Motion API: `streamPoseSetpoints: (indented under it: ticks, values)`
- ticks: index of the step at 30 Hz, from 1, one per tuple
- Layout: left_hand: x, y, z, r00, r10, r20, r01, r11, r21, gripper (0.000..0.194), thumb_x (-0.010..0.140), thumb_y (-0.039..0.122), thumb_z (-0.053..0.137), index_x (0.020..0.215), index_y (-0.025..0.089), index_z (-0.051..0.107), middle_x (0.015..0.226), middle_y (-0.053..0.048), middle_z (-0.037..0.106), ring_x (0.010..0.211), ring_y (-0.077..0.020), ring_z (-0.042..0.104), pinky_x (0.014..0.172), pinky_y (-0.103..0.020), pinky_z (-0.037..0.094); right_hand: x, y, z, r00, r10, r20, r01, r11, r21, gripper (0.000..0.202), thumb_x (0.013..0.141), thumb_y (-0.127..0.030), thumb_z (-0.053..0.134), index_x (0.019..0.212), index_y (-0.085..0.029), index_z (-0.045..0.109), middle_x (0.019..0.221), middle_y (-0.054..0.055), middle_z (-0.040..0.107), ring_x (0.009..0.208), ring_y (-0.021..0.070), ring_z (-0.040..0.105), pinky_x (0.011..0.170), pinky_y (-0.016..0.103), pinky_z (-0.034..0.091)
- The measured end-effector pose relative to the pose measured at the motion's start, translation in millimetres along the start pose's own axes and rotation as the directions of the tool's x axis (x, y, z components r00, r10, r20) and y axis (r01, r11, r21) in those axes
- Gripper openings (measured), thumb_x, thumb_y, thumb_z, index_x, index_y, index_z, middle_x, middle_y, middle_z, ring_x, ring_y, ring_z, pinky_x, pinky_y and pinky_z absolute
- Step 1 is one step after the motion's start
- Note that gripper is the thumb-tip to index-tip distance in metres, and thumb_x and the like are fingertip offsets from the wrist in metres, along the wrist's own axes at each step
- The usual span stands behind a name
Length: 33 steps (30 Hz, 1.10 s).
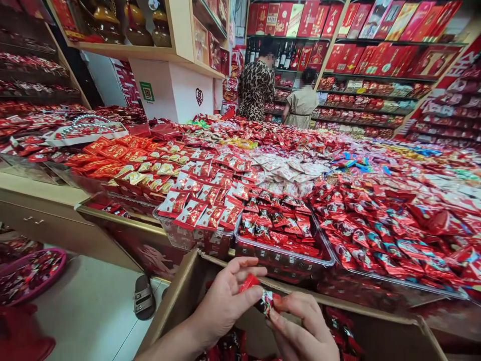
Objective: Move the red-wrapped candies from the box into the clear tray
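Candy packet [266,301], red w/ a white-and-dark printed middle, is above the carton [379,326], pinched at both ends: L hand [221,306] has the red end b/w thumb & fingers, other fingers loosely spread; R hand [306,323] nips the opp. end w/ its fingertips.

Main risk, I'd say: wrapper tears if the two hands pull or twist hard, & whatever's inside drops into the carton. Poss. also a slip, b/c it's a fingertip grip only; a lost packet could be hard to spot among the dark-red packets [231,346] lying in the carton. Can't tell if the wrapper's sealed.

Containers: just beyond the carton, clear tub [283,251] of red-and-black packets [276,218], filled approx. to the rim; a careless flick of the L hand might knock a few out. Beyond-left of the carton, 2nd tub [195,238], red-and-white packets [193,214] heaped above its rim, prob. easiest to spill if bumped. Beyond-right of the carton, wide tub [398,283], heaped w/ red-and-teal packets [376,235]. Well left of the carton, pink basket [62,258] w/ mixed wrapped sweets [28,276].
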<state>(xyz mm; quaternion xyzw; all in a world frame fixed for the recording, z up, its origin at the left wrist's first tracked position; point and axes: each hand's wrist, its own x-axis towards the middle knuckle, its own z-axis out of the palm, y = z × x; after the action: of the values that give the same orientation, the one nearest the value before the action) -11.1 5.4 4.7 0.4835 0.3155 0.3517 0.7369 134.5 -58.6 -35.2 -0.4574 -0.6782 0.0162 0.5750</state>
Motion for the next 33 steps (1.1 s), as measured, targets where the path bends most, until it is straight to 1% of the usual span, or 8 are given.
streamPoseSetpoints:
  ticks: [2,5,10,13,20,24,28,33]
  values:
    - [0,1,-1.4,0.998,0.061,-0.003,-0.061,0.998,0.01,0.043,0.071,0.023,0.066,0.108,0.019,0.044,0.113,-0.009,0.054,0.099,-0.0159,0.052,0.084,-0.027,0.039,-2,1,-1,0.997,0.052,0.052,-0.051,0.999,-0.014,0.039,0.064,-0.006,0.061,0.092,-0.033,0.062,0.097,0.005,0.054,0.085,0.0208,0.051,0.07,0.036,0.046]
    - [0,-1,-1.3,0.993,0.114,0.011,-0.114,0.993,0.027,0.043,0.074,0.017,0.061,0.111,0.021,0.041,0.117,-0.008,0.05,0.1,-0.0164,0.051,0.087,-0.03,0.039,-3,3,0,0.934,0.348,0.083,-0.357,0.918,0.172,0.024,0.069,-0.018,0.061,0.09,-0.028,0.06,0.106,0.007,0.051,0.092,0.0218,0.054,0.072,0.035,0.048]
    - [-2,-3,3.0,0.99,0.121,0.078,-0.124,0.991,0.039,0.04,0.079,0.015,0.055,0.115,0.022,0.039,0.117,-0.008,0.048,0.096,-0.0152,0.052,0.085,-0.03,0.038,4,-4,5,0.581,0.77,0.262,-0.786,0.447,0.427,0.016,0.069,-0.03,0.064,0.081,-0.02,0.061,0.072,0.002,0.063,0.062,0.0131,0.057,0.058,0.023,0.048]
    - [-1,-2,3.5,0.996,0.091,0.017,-0.091,0.995,0.038,0.039,0.079,0.017,0.055,0.115,0.021,0.038,0.105,-0.006,0.055,0.089,-0.0132,0.053,0.082,-0.028,0.039,9,-9,5,0.5,0.836,0.227,-0.795,0.338,0.505,0.017,0.063,-0.033,0.069,0.065,-0.018,0.061,0.06,-0.002,0.059,0.052,0.009,0.05,0.051,0.019,0.043]
    - [0,-1,0.6,1.0,-0.012,0.008,0.01,0.973,0.229,0.033,0.073,0.017,0.063,0.103,0.017,0.05,0.082,-0.002,0.062,0.074,-0.0117,0.053,0.07,-0.023,0.041,7,-6,8,0.532,0.801,0.272,-0.785,0.348,0.512,0.021,0.059,-0.033,0.071,0.071,-0.018,0.062,0.061,-0.001,0.059,0.057,0.0106,0.052,0.055,0.02,0.042]
    - [-4,-2,-0.2,0.997,0.07,0.035,-0.076,0.974,0.214,0.033,0.077,0.027,0.06,0.106,0.018,0.049,0.08,-0.001,0.06,0.071,-0.0115,0.054,0.065,-0.022,0.042,13,-9,0,0.534,0.776,0.335,-0.804,0.345,0.484,0.023,0.058,-0.034,0.072,0.061,-0.017,0.057,0.055,-0.004,0.053,0.052,0.0076,0.047,0.051,0.018,0.039]
    - [-4,-5,-3.0,0.984,0.175,0.034,-0.178,0.969,0.174,0.03,0.084,0.037,0.048,0.106,0.018,0.048,0.077,-0.002,0.058,0.064,-0.0104,0.055,0.059,-0.022,0.042,58,-8,-28,0.614,0.744,0.262,-0.779,0.52,0.349,0.022,0.064,-0.036,0.067,0.075,-0.02,0.056,0.066,-0.001,0.059,0.061,0.0116,0.055,0.055,0.02,0.043]
    - [-3,-7,-6.4,0.976,0.212,0.039,-0.214,0.927,0.309,0.026,0.084,0.031,0.047,0.105,0.016,0.048,0.074,-0.003,0.057,0.063,-0.0124,0.054,0.062,-0.025,0.044,129,29,-42,0.71,0.659,0.248,-0.665,0.744,-0.071,0.025,0.071,-0.043,0.055,0.075,-0.019,0.05,0.062,-0.001,0.057,0.054,0.0118,0.052,0.05,0.022,0.042]
